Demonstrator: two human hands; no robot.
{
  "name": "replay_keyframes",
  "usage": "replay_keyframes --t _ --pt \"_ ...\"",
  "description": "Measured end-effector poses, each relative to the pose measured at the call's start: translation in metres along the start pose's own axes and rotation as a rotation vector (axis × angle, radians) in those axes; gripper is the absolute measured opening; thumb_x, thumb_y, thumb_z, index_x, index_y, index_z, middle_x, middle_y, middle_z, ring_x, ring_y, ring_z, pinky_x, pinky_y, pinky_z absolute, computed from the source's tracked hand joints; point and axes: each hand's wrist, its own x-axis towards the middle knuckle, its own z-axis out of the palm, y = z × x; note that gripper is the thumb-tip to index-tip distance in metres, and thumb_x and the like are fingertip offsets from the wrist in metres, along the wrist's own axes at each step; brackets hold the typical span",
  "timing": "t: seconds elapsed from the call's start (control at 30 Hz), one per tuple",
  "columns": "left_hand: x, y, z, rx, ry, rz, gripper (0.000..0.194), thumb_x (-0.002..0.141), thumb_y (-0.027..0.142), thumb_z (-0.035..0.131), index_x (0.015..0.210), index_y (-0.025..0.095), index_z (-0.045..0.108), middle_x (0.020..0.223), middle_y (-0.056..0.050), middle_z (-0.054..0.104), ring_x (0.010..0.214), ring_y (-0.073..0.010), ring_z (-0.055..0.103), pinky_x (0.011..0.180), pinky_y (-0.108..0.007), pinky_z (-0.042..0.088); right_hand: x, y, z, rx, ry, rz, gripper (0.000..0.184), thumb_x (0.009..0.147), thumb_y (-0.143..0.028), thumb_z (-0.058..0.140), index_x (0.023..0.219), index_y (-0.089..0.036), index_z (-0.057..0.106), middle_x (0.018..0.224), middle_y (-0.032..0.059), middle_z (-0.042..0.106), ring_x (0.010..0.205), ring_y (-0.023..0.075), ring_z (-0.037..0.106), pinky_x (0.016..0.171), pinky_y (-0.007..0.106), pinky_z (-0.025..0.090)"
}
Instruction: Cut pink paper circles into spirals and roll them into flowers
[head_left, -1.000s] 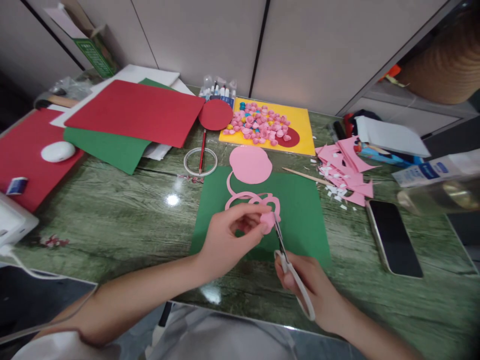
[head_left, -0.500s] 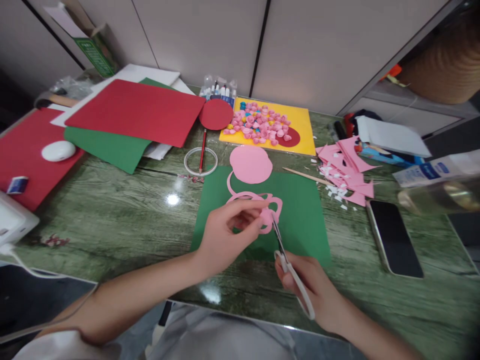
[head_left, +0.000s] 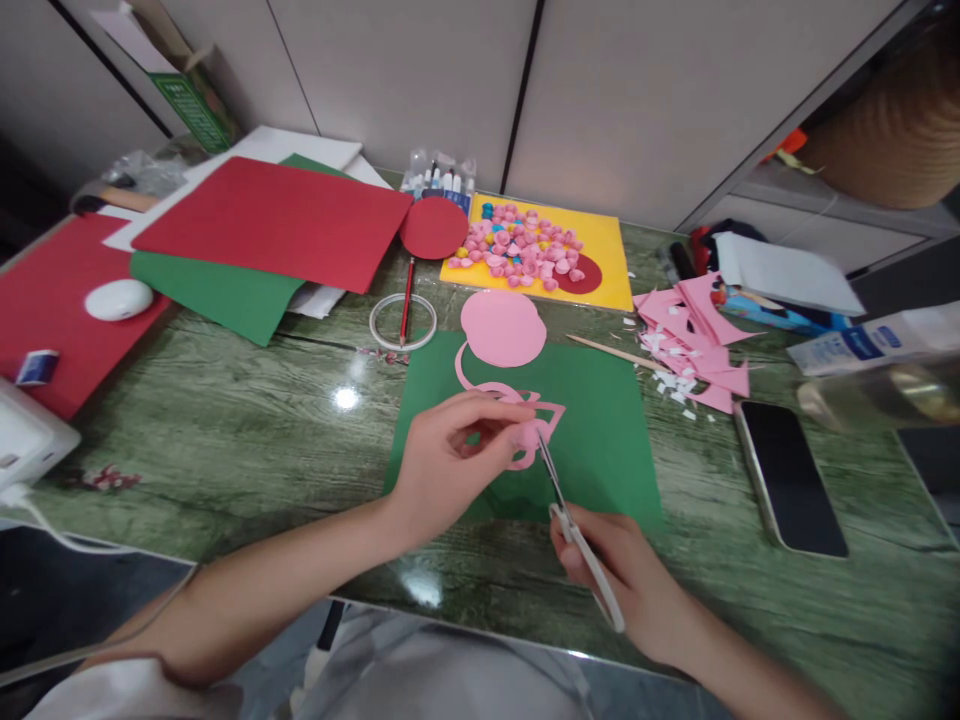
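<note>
Between the thumb and fingers of my left hand (head_left: 454,455) is a piece of pink paper (head_left: 531,436), partly cut into a curling strip. The strip loops away over a green sheet (head_left: 600,430). My right hand (head_left: 619,570) grips white-handled scissors (head_left: 583,555), whose blades meet the paper close to my left fingertips; the blades look nearly closed. Beyond the hands lies a pink paper disc (head_left: 502,328) with a wavy edge, overlapping the green sheet's far side. My left fingers hide part of the paper.
A phone (head_left: 791,478) lies at the right, below pink paper scraps (head_left: 701,340) and a wooden stick (head_left: 611,350). Small pink paper rolls (head_left: 525,245) cover a yellow sheet (head_left: 606,235). A red pencil (head_left: 407,305) crosses a white ring (head_left: 373,325). Red sheets (head_left: 270,220) are stacked left.
The scissor blades have closed further and shifted slightly left on the pink paper. The paper's loop beside my left fingertips has turned and looks more pointed. Both hands stay in nearly the same place.
</note>
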Motion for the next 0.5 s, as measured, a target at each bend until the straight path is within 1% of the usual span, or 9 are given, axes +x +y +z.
replay_keyframes --t 0.1,0.23,0.33,0.4,0.43,0.5 --pt "0.001 -0.001 -0.001 0.029 -0.015 0.019 0.012 0.076 0.016 0.065 0.084 0.022 0.072 0.085 -0.002 0.068 0.085 -0.0120 0.066 0.069 -0.021 0.058 0.001 0.001 0.000 -0.004 0.000 0.009 0.049 0.087 -0.065 0.030 0.067 -0.020 0.035 0.058 -0.0049 0.035 0.052 0.0096 0.030 0.049 0.023 0.024" --pt "0.002 -0.003 -0.002 0.033 0.001 0.014 0.011 0.075 0.018 0.066 0.083 0.022 0.072 0.087 -0.003 0.069 0.081 -0.0123 0.065 0.065 -0.023 0.058 0.001 -0.002 -0.003 -0.024 -0.014 0.018 0.046 0.088 -0.062 0.033 0.068 -0.020 0.037 0.059 -0.0046 0.037 0.053 0.0094 0.030 0.049 0.023 0.024" --pt "0.004 -0.005 -0.003 -0.040 -0.008 -0.052 0.012 0.077 0.023 0.064 0.087 0.021 0.070 0.094 -0.004 0.070 0.078 -0.0132 0.066 0.061 -0.024 0.058 -0.002 -0.005 -0.014 -0.031 -0.065 0.019 0.044 0.087 -0.060 0.038 0.072 -0.019 0.041 0.062 -0.0042 0.039 0.055 0.0096 0.031 0.049 0.022 0.024" --pt "0.006 -0.006 -0.004 -0.057 -0.014 -0.115 0.013 0.077 0.025 0.064 0.088 0.019 0.070 0.094 -0.004 0.071 0.079 -0.0134 0.066 0.067 -0.025 0.057 -0.004 -0.005 -0.025 -0.027 -0.076 0.008 0.044 0.087 -0.060 0.037 0.073 -0.019 0.044 0.063 -0.0035 0.041 0.056 0.0102 0.033 0.050 0.023 0.026" --pt "0.007 -0.007 -0.004 -0.040 -0.011 -0.128 0.013 0.076 0.025 0.065 0.086 0.019 0.070 0.091 -0.004 0.071 0.079 -0.0127 0.066 0.070 -0.024 0.056 -0.005 -0.003 -0.033 -0.032 -0.056 0.000 0.045 0.087 -0.060 0.035 0.073 -0.019 0.045 0.063 -0.0030 0.041 0.057 0.0106 0.034 0.051 0.023 0.027" --pt "0.010 -0.007 -0.004 -0.032 -0.013 -0.165 0.014 0.075 0.024 0.066 0.088 0.019 0.070 0.089 -0.004 0.072 0.078 -0.0117 0.066 0.073 -0.023 0.055 -0.004 0.002 -0.048 -0.067 0.062 0.010 0.044 0.088 -0.059 0.033 0.077 -0.019 0.048 0.064 -0.0022 0.044 0.057 0.0115 0.036 0.051 0.023 0.029"
